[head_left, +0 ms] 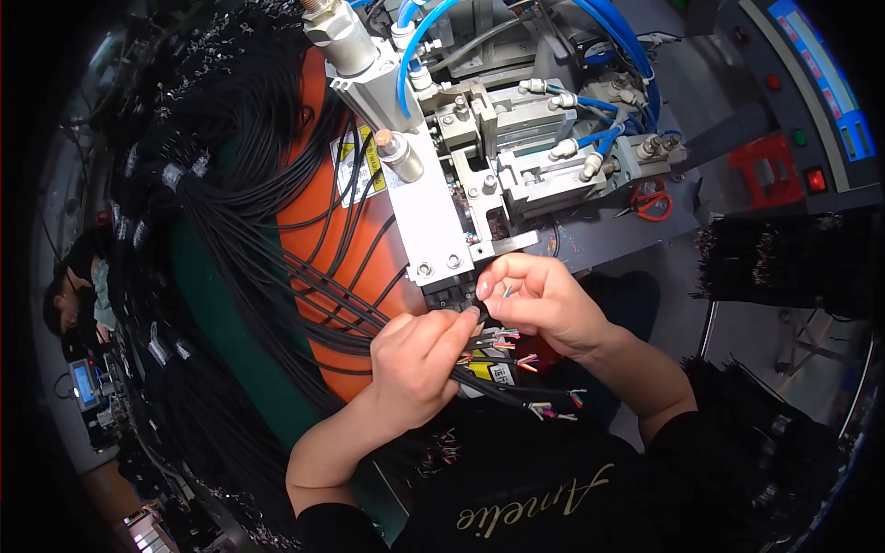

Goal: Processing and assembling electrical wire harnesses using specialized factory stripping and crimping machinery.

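My left hand [419,355] is closed round black cables [355,343] just below the front of a metal pneumatic machine [433,207]. Close by, my right hand [544,304] pinches thin wires, and a blue-white wire end [507,291] shows between its fingers. The fingertips of both hands nearly meet in front of the machine's lower edge, where a dark part [447,297] is partly covered. Below the hands, several stripped cable ends [530,362] fan out to the right with coloured cores showing. Exactly what lies between the left fingertips is hidden.
Long bundles of black cable [235,207] lie over an orange surface [369,258] on the left. Blue air hoses [636,46] loop above the machine. Red-handled scissors [652,201] lie to its right, near a red plastic stool [763,170] and a control panel [830,83]. More cables [784,258] hang at right.
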`<state>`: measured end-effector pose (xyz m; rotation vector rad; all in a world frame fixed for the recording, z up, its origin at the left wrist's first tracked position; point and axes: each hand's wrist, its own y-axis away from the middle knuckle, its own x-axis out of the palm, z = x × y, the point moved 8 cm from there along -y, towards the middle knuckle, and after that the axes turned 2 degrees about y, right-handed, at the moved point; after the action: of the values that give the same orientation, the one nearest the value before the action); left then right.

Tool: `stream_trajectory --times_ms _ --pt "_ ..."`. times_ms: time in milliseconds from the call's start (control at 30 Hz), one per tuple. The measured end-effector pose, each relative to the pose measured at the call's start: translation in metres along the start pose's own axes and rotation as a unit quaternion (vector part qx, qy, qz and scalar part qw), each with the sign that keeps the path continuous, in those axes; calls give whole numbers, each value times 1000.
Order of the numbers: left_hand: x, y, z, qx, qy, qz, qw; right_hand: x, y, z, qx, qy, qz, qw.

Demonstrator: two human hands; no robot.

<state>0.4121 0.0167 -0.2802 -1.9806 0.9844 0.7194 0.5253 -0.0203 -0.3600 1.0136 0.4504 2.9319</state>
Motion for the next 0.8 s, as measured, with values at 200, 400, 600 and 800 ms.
stream_trajectory --times_ms 200,400,600,800 --pt "-3 -3 9 -59 66 -13 996 12 13 11 -209 217 -61 952" --pt "1 1 10 -76 51 1 996 20 28 31 -359 407 -99 834" --pt "3 -2 11 -68 63 21 995 -2 8 8 -110 100 -27 989" --pt "5 -1 17 -92 114 27 989 -6 3 -4 -25 -72 27 997"
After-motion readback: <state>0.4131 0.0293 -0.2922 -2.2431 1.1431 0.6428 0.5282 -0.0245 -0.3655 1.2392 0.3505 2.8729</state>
